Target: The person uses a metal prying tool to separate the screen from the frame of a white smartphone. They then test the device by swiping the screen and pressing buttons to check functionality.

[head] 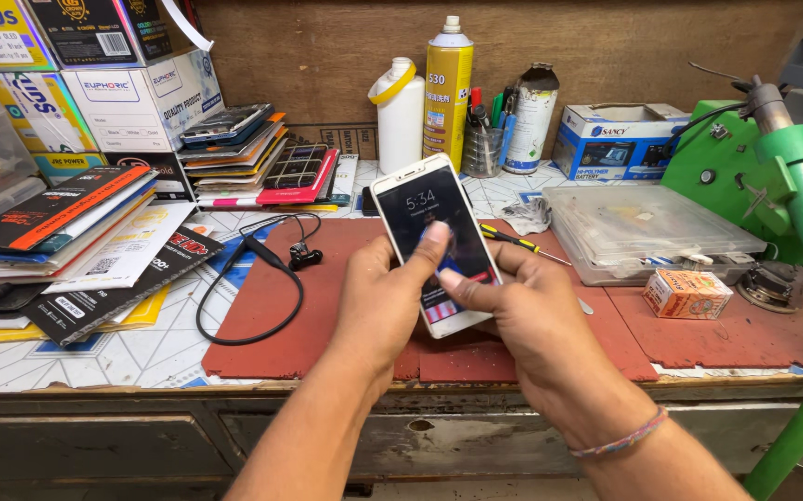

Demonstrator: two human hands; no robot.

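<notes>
A white smartphone with a lit screen is held tilted above the red mat. My left hand grips its left edge and lower back, with the thumb pressed on the screen near the middle. My right hand holds the lower right of the phone, its thumb lying across the bottom of the screen. A beaded bracelet sits on my right wrist.
A black earphone cable lies on the mat's left. A yellow-handled screwdriver, a clear plastic box, a small orange carton, bottles and a spray can stand behind. Stacked packages fill the left; a green machine the right.
</notes>
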